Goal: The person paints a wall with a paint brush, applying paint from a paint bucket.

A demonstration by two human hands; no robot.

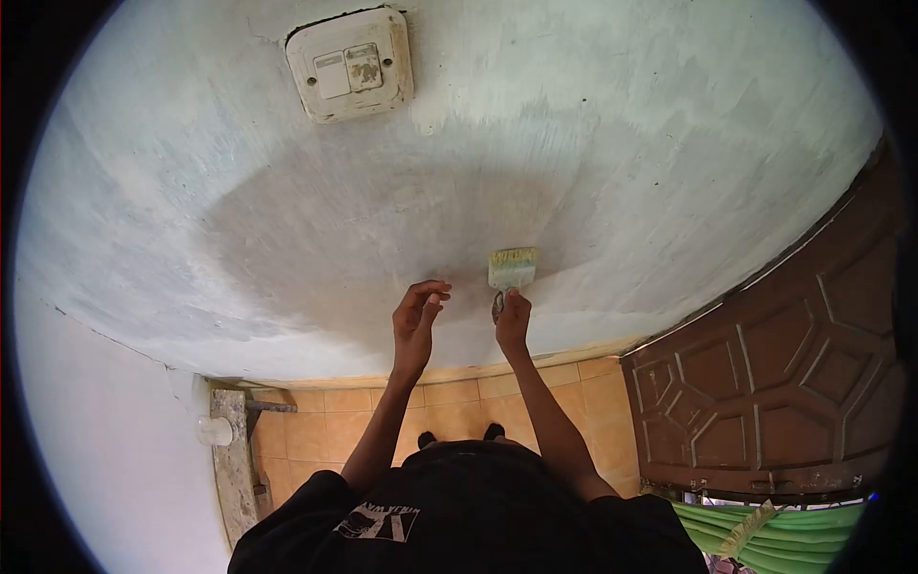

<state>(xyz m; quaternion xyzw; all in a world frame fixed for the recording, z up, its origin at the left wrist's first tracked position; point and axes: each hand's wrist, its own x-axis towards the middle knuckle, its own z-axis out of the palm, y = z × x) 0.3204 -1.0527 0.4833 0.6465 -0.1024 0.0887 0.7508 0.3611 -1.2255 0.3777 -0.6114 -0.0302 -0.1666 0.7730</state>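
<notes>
My right hand (513, 320) grips the handle of a flat paintbrush (511, 270), its bristles pointing up and stained yellowish. The brush is close in front of a pale, patchily painted wall (650, 182). To the left of it, my left hand (418, 323) is raised before the same wall with nothing in it, fingers loosely bent and thumb apart. A shadow falls across the wall around both hands. Higher up on the wall sits a cream double light switch (348, 69) with paint smears on its plate.
A brown panelled door (755, 373) stands at the right, with a green curtain (784, 531) below it. At the lower left, a white cup (215, 431) rests on a worn wooden bench (234, 478). Orange tiles (449, 392) cover the floor.
</notes>
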